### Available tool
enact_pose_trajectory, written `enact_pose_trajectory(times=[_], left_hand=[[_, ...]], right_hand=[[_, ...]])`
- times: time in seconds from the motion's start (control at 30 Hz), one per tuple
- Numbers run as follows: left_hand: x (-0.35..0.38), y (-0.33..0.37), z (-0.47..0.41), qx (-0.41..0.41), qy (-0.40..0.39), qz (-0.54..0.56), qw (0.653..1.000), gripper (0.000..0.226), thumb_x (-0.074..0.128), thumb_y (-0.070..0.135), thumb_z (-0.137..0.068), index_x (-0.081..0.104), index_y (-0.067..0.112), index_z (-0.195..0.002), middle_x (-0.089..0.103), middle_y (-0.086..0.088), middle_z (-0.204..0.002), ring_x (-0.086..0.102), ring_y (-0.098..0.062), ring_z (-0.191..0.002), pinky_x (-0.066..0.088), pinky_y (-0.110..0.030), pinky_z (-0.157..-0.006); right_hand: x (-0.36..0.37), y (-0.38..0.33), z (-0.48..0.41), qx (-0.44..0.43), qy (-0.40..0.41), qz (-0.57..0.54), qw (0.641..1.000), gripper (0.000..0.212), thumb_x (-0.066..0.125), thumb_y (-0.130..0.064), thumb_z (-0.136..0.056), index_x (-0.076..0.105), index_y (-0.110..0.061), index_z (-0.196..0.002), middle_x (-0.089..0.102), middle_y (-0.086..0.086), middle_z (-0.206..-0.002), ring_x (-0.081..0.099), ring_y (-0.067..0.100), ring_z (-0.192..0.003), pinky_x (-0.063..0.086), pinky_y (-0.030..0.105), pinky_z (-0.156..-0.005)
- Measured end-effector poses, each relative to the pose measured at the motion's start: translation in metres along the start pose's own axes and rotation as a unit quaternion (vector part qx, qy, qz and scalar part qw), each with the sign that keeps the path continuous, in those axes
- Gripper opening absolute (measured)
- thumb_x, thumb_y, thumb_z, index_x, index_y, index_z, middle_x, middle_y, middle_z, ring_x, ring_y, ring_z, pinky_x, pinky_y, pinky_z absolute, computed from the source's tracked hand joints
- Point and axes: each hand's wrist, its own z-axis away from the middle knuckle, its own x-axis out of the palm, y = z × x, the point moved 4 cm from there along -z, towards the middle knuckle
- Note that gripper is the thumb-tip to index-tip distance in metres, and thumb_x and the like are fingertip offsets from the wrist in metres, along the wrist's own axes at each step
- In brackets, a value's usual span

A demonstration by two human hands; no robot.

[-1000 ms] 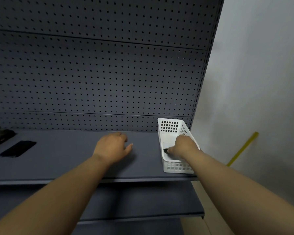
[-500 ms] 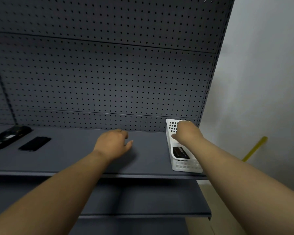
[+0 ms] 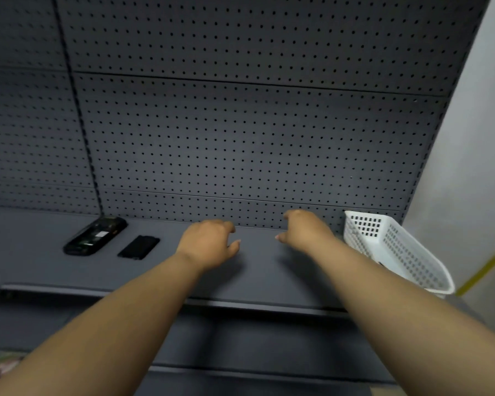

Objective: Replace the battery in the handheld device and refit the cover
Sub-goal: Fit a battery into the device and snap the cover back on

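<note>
The black handheld device (image 3: 96, 236) lies back-up on the grey shelf (image 3: 257, 277) at the left, its inner compartment exposed. Just right of it rests a small flat black rectangular piece (image 3: 139, 247); whether it is the cover or a battery I cannot tell. My left hand (image 3: 209, 241) hovers over the middle of the shelf with fingers loosely curled and nothing in it. My right hand (image 3: 306, 227) hangs a little to its right, left of the white basket (image 3: 406, 252), fingers bent down, with nothing visible in it. My right forearm hides most of the basket's inside.
A dark pegboard wall (image 3: 240, 132) rises directly behind the shelf. A lower shelf (image 3: 255, 355) juts out beneath. The basket stands at the shelf's right end, next to a pale wall (image 3: 475, 155) with a yellow strip (image 3: 486, 270).
My right hand came out of the basket, leaving a black labelled item inside, and moved left over the shelf. The view swung left, bringing the device and black piece further in.
</note>
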Motion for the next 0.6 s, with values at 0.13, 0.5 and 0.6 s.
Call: enact_pose_trajectory(times=[0.13,0.5,0.6], left_hand=[[-0.005,-0.048,0.005,0.015,-0.016,0.002,1.0,0.047,0.046,0.044,-0.092,0.049,0.017,-0.13,0.059,-0.006,-0.131,0.056,-0.025,-0.117,0.048,-0.038,-0.096],[-0.01,-0.159,0.027,0.023,-0.031,-0.006,0.999,0.047,0.047,0.041,-0.091,0.05,0.014,-0.129,0.059,-0.008,-0.127,0.053,-0.026,-0.118,0.047,-0.039,-0.096],[-0.01,-0.177,0.034,0.022,-0.031,-0.002,0.999,0.045,0.048,0.04,-0.091,0.051,0.013,-0.127,0.058,-0.009,-0.129,0.052,-0.026,-0.119,0.046,-0.038,-0.097]], right_hand=[[0.019,-0.056,-0.005,0.002,-0.009,-0.003,1.0,0.048,0.06,-0.031,-0.088,0.05,-0.012,-0.131,0.055,0.008,-0.134,0.053,0.027,-0.121,0.049,0.037,-0.093],[0.062,-0.167,-0.006,0.02,-0.011,-0.024,0.999,0.052,0.061,-0.03,-0.088,0.046,-0.013,-0.135,0.05,0.009,-0.139,0.049,0.029,-0.126,0.047,0.039,-0.098],[0.07,-0.183,-0.002,0.015,-0.015,-0.019,1.0,0.05,0.059,-0.029,-0.089,0.046,-0.013,-0.135,0.049,0.01,-0.139,0.048,0.029,-0.126,0.047,0.039,-0.097]])
